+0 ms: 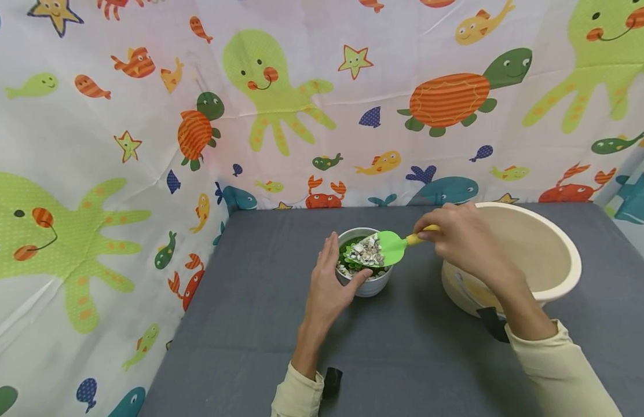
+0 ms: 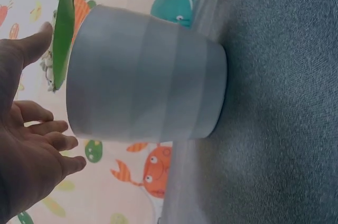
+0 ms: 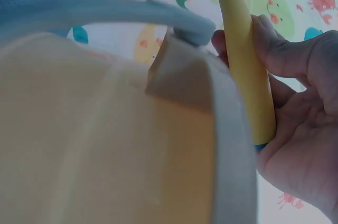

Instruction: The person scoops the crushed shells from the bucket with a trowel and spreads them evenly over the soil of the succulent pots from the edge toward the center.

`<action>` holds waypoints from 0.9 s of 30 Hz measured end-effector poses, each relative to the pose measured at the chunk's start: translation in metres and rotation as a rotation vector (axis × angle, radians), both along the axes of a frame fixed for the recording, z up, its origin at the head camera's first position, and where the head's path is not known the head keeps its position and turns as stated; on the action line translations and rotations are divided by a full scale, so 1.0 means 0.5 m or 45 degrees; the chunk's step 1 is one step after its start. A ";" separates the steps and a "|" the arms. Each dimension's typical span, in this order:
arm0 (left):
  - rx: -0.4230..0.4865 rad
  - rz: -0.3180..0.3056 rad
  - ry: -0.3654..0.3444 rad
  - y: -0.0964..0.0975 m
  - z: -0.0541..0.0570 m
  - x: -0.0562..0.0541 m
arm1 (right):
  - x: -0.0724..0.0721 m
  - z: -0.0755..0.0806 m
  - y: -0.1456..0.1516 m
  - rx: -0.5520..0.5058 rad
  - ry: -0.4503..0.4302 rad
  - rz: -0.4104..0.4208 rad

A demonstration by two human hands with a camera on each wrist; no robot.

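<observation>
My right hand grips the yellow handle of a small toy trowel with a green blade. A heap of small whitish pebbles or shell bits lies on the blade, which is over the mouth of a small plant pot. Inside the pot, green leaves and more pale bits show around the blade. The pot, pale with faint bands in the left wrist view, stands upright. My left hand is beside the pot's left rim, fingers extended and thumb toward the near rim, holding nothing.
A large cream bucket with a thin handle stands right of the pot, beneath and behind my right forearm. Dark grey cloth covers the table. A curtain printed with sea animals hangs at the back and left.
</observation>
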State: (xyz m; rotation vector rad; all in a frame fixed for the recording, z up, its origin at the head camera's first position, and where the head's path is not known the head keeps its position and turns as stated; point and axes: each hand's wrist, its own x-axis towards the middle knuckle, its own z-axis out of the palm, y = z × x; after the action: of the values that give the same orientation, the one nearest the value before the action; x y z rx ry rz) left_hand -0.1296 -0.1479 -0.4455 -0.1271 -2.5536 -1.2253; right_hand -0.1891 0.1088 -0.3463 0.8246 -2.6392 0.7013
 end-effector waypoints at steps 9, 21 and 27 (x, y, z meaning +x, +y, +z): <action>0.030 -0.012 -0.131 -0.025 -0.009 -0.009 | -0.001 0.001 -0.032 0.103 -0.035 -0.008; 0.034 -0.084 -0.253 -0.034 -0.010 -0.030 | 0.014 0.003 -0.085 0.220 0.148 0.019; 0.072 -0.063 -0.310 -0.038 -0.011 -0.036 | 0.022 0.005 -0.116 0.327 0.243 -0.007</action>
State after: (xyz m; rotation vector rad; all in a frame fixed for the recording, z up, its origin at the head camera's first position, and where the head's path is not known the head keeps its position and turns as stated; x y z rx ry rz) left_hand -0.1475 -0.1667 -0.4511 -0.0303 -2.7315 -1.4086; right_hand -0.1781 0.0509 -0.3439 0.9014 -2.5870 0.2680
